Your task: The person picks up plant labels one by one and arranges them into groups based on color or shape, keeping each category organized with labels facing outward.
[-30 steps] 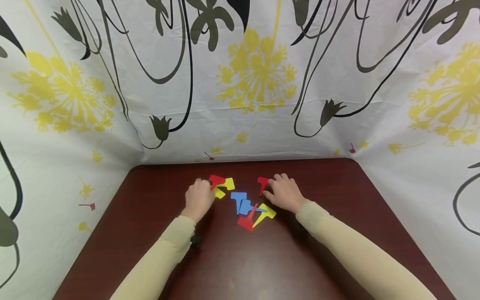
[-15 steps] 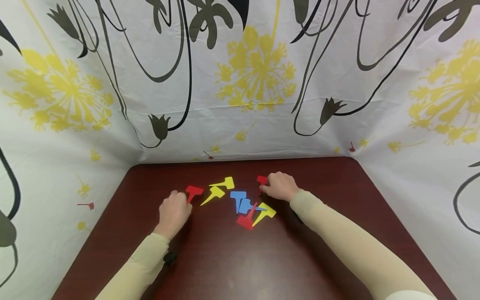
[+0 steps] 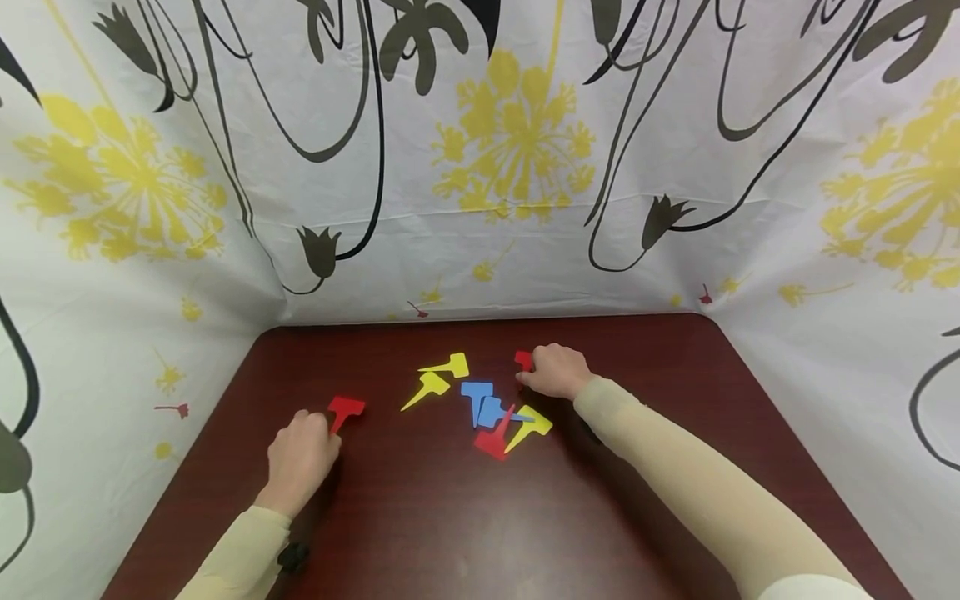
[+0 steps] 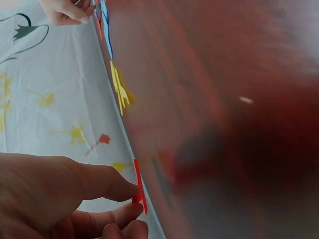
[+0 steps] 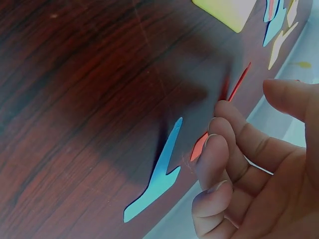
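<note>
My left hand (image 3: 300, 462) pinches the stem of a red T-shaped plant label (image 3: 347, 407) between thumb and fingers, over the table's left side. In the left wrist view this red label stands edge-on between the fingertips. At the back right, my right hand (image 3: 557, 371) reaches over another red plant label (image 3: 523, 359), partly covered by its fingers. The right wrist view shows those fingers loosely bent at the label, the thumb standing apart. Beside them lies a blue plant label (image 5: 154, 179), hidden behind the hand in the head view.
Two yellow plant labels (image 3: 432, 384) lie left of centre on the dark red-brown table (image 3: 480, 517). A small pile between the hands has two blue labels (image 3: 477, 391), a red one (image 3: 491, 445) and a yellow one (image 3: 536, 422). Patterned cloth (image 3: 480, 275) surrounds the table's back and sides.
The left hand has drawn a red label away from the yellow ones, left and toward the person. My right hand has shifted slightly left over its red label.
</note>
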Demonstrator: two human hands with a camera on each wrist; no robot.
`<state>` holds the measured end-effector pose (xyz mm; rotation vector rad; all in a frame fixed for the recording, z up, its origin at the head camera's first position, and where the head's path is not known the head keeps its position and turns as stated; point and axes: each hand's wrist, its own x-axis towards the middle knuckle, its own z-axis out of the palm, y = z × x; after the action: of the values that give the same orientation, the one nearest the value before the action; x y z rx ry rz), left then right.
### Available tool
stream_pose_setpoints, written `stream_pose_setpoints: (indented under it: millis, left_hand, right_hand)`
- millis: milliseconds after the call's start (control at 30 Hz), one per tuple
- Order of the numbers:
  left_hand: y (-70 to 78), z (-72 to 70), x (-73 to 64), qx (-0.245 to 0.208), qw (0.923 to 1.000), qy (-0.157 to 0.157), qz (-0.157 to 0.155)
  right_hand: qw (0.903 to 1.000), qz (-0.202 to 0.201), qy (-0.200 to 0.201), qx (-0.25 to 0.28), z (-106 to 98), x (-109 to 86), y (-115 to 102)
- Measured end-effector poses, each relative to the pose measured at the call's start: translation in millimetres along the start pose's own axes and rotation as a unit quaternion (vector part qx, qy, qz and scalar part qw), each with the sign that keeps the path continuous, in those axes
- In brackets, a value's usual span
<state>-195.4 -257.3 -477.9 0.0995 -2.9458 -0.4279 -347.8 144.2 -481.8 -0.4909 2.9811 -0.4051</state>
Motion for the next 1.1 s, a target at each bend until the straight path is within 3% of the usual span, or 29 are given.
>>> stream_pose_setpoints:
  millis: [433,767,1100]
  left_hand:
    - [-29.3,-5.5,-27.8,-0.006,0.9991,-0.015,-0.039]
    - [-33.6,-1.0,-33.8,-0.011,0.9988,-0.011,-0.047]
    - [-35.8,4.3,-35.2,-0.014,0.9981,-0.028,-0.053]
  right_hand:
    - [0.9994,0.015,-0.013,-0.027,0,1.3,-10]
    - [0.9991,0.02,-0.018,-0.032,4,-0.6,-15]
    - [0.9982,0.018,-0.026,-0.051,10,1.9,-20]
